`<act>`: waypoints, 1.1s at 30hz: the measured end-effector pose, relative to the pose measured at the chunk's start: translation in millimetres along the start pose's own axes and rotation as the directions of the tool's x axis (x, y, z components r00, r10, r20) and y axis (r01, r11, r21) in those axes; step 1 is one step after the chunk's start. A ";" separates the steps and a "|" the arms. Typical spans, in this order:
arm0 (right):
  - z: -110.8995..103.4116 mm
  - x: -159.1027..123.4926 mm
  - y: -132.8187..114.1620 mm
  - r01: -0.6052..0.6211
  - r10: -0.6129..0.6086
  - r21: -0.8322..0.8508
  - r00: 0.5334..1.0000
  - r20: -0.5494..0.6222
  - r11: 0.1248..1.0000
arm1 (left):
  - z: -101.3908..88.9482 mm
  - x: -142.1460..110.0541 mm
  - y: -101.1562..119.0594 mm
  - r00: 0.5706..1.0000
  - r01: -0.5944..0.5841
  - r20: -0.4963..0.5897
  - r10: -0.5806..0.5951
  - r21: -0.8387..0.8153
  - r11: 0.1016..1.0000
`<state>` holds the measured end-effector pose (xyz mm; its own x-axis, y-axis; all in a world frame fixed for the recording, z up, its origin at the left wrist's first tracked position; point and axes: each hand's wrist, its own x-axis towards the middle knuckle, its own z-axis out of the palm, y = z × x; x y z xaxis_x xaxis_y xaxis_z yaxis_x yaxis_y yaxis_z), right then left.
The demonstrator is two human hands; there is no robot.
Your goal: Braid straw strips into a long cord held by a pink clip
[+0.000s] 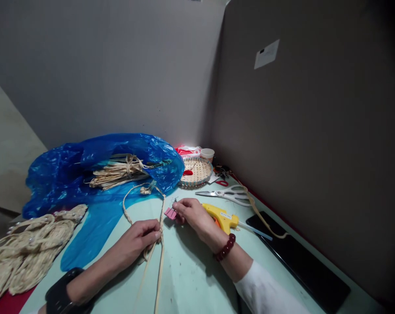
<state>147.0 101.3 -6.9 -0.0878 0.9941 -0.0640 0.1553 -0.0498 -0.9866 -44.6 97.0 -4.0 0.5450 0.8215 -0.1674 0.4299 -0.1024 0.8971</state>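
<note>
pinching the straw braid in left hand grip, right hand grip closed on the pink clip beside it.

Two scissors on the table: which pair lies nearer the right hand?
The large silver scissors, just beyond the yellow glue gun by the right hand. The small red-handled scissors lie farther back, near the woven tray.

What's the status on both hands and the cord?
Left hand pinching braided cord. Right hand gripping pink clip. Glue gun just behind right hand.
</note>
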 end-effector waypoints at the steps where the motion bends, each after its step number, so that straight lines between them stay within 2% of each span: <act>1: 0.2 -0.1 -0.3 -0.014 0.014 0.017 1.000 -0.022 1.000 | 0.0 -0.5 0.6 1.000 0.008 0.006 -0.008 -0.006 1.000; 4: 1.2 0.9 -1.5 -0.050 0.060 0.117 0.995 -0.083 0.992 | 0.5 -1.8 1.9 0.999 0.033 0.019 -0.032 -0.023 0.999; 8: 2.9 3.1 -3.3 -0.082 0.111 0.254 0.989 -0.101 0.964 | 0.2 -1.8 1.0 0.998 0.067 0.026 -0.066 -0.051 0.996; 13: 6.7 2.6 -3.0 -0.057 0.119 0.375 0.982 -0.146 0.925 | -0.5 -1.3 0.6 0.995 0.100 0.040 -0.096 -0.093 0.991; 19: 12.3 4.7 3.1 -0.022 0.126 0.426 0.968 -0.218 0.904 | 0.1 -1.4 3.7 0.995 0.090 0.054 -0.085 -0.103 0.991; 33: 12.8 4.7 1.3 -0.002 0.121 0.449 0.964 -0.235 0.894 | 0.8 11.3 12.7 0.994 0.035 0.102 -0.038 0.029 0.999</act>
<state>134.1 104.7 -10.4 0.1653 0.9755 -0.1455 -0.3024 -0.0903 -0.9489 -32.4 104.6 5.3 0.5989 0.7634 -0.2420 0.4695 -0.0899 0.8784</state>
